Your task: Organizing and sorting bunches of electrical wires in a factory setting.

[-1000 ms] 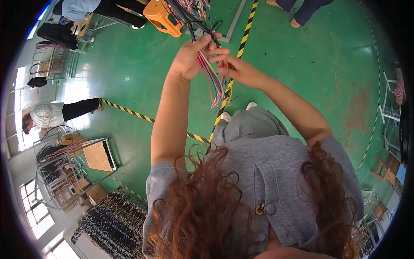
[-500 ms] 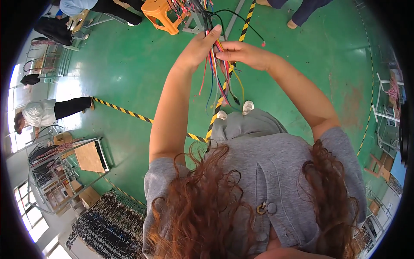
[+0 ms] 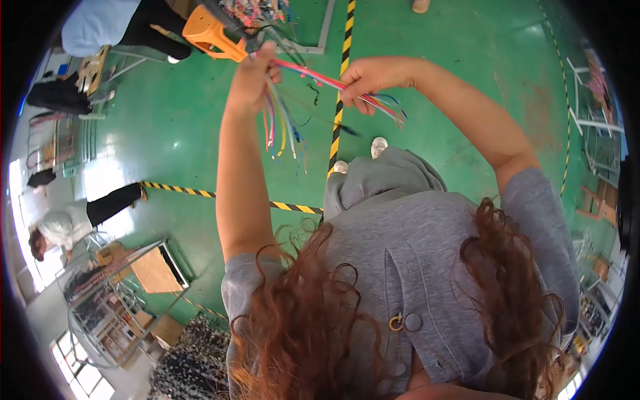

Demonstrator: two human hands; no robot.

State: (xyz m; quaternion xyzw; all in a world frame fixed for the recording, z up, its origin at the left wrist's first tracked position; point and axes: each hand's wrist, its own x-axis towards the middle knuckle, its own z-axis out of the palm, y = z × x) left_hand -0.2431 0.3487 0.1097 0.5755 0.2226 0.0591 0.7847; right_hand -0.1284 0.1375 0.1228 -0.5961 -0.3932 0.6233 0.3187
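Here, slim coated wires (image 3: 308,73) run straight — left hand (image 3: 251,79) to right hand (image 3: 371,79).

The scene is viewed from head height through a wide fisheye lens, faced steeply downward. The grey shirt (image 3: 430,220) is seen from close above, the left grip (image 3: 252,80) and right grip (image 3: 369,80) farther off, near the upper edge; the green floor (image 3: 500,67) is taken in well beyond.

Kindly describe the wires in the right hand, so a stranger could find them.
Over the green floor, find the left hand. From it, a mostly pink-red wire bundle runs rightward into the right hand. Unlike the loose wires dangling below the left hand, it is stretched sideways.
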